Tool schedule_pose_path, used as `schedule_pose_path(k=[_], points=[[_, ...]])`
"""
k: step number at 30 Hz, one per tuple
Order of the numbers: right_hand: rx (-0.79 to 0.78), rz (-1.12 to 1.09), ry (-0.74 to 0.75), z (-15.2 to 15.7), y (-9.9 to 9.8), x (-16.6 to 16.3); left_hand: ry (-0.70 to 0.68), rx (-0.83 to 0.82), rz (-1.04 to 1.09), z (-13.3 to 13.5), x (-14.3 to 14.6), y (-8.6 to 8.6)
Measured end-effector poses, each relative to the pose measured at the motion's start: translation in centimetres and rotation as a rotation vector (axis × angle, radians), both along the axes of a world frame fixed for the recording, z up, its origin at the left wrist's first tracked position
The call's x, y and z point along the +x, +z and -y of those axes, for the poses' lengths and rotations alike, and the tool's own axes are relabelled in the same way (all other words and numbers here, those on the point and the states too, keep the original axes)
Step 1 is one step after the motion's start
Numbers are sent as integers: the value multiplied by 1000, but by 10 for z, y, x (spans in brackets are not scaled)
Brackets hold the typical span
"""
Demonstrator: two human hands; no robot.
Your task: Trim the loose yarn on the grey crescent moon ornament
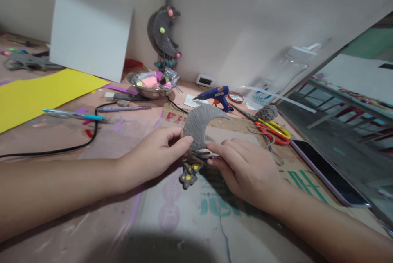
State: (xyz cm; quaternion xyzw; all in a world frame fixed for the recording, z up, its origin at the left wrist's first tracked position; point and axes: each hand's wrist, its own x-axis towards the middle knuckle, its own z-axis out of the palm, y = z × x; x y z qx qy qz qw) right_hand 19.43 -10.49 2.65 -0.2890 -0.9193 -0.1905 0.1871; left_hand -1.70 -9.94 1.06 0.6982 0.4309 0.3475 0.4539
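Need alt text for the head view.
A person's left hand holds a gray, thread-wrapped crescent while their right hand holds a metal tool near its lower edge. Behind: a blue glue gun, a metal bowl of craft bits, and a moon ornament by the wall.

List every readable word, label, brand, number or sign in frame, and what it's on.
"CLASSI", last letter unclear: blue print on the clear bottle.
Large green characters on the work surface: partly covered by the right arm, not legible.
Purple circle marks, same surface: too faint to read.
Red print behind the left hand: too blurred.
Label on the blue glue gun: too small.
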Motion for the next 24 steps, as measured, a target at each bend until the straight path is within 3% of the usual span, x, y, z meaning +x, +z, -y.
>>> schedule_pose_path(k=[12, 18, 24], points=[[-3, -14, 35, -2, -1, 3, -1, 12, -26, -1, 0, -1], [-112, -123, 15, -3, -1, 3, 0, 21, 31, -1, 0, 0], [-17, -88, 10, -2, -2, 2, 9, 23, 37, -2, 0, 0]])
